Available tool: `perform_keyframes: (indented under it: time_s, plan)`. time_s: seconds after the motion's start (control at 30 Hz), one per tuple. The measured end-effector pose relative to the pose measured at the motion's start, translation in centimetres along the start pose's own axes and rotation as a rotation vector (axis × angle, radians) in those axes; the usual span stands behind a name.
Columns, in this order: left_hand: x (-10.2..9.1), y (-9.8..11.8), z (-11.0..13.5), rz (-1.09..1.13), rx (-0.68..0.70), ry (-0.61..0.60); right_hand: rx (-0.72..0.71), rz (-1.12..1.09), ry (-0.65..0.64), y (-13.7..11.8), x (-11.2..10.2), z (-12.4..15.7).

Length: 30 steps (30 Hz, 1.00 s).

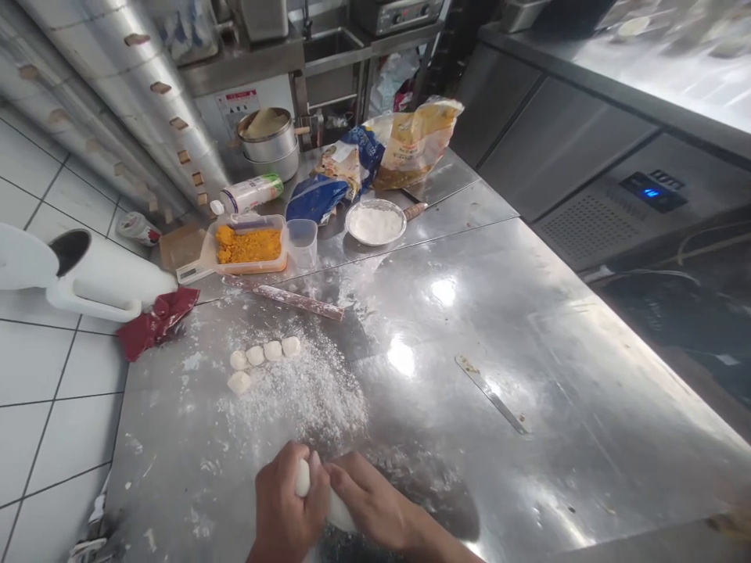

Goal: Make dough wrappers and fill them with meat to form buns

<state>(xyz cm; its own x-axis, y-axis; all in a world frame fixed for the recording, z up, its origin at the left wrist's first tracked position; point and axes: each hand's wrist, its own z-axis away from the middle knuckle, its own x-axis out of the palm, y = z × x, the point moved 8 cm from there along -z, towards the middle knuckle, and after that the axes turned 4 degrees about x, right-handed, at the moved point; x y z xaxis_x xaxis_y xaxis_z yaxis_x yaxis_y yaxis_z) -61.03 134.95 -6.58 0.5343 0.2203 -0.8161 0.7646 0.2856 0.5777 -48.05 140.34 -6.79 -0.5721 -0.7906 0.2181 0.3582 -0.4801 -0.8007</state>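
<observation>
Both hands are together near the table's front edge, wrapped round a piece of white dough [341, 512]. A small knob of it sticks out of my left hand [289, 496], between the thumb and curled fingers. My right hand [371, 496] grips the larger part, which is partly hidden under the palms. Beyond them a patch of loose flour [317, 391] covers the steel. Several small dough pieces [273, 350] sit in a short row at its far left, with another piece [239, 382] just in front of the row.
A rolling pin [299, 299] lies behind the flour. Farther back stand a tub of orange filling [249, 249], a clear cup [303, 242], a bowl of flour [375, 224] and bags [416, 145]. A flat metal spatula [493, 396] lies right; a white pitcher [111, 274] stands left.
</observation>
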Motion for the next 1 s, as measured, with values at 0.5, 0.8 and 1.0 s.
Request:
perform_keyframes:
  time_s: [0.5, 0.8, 1.0]
  plan:
    - [-0.9, -11.1, -7.7, -0.228, 0.004, 0.054, 0.258, -0.336, 0.238, 4.9, -2.1, 3.3]
    - [-2.2, -10.4, -7.8, -0.279, -0.036, 0.149, 0.318, -0.379, 0.384, 7.0, -2.7, 2.8]
    - [-0.2, 2.0, -0.8, 0.269, 0.116, -0.312, 0.246, -0.298, 0.423, 5.8, -3.0, 1.1]
